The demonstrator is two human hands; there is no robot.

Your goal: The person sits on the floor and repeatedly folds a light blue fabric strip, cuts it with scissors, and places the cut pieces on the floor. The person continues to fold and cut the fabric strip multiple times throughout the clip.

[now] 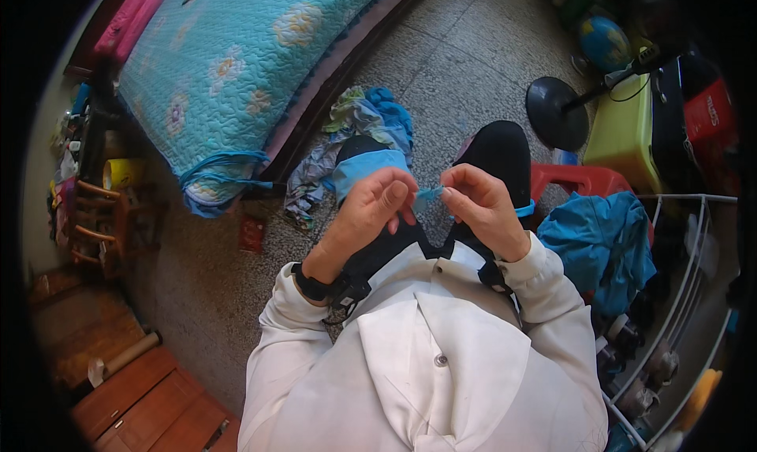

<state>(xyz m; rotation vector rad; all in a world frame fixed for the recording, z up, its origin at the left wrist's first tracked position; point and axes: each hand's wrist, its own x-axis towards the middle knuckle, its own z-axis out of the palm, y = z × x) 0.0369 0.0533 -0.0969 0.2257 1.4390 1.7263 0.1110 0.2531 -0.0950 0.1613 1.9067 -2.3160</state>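
Between my two hands, above my lap, is a narrow strip of blue fabric [428, 196]. My left hand [378, 202] holds its left part, with the fingers curled and partly hiding it. The thumb and index finger of my right hand [482, 206] pinch its right end. A wider piece of light blue cloth [368, 167] lies over my left knee, just beyond my left hand. A thin blue band [525, 209] shows at my right thigh, beside my right hand.
A quilted bed [236, 67] stands ahead to the left, with blue strips [225, 167] on its corner. Crumpled cloths [355, 126] lie on the floor. Blue fabric [597, 239] covers part of a red stool [582, 178] at right, near a white wire rack [689, 274] and a black round stand base [556, 113].
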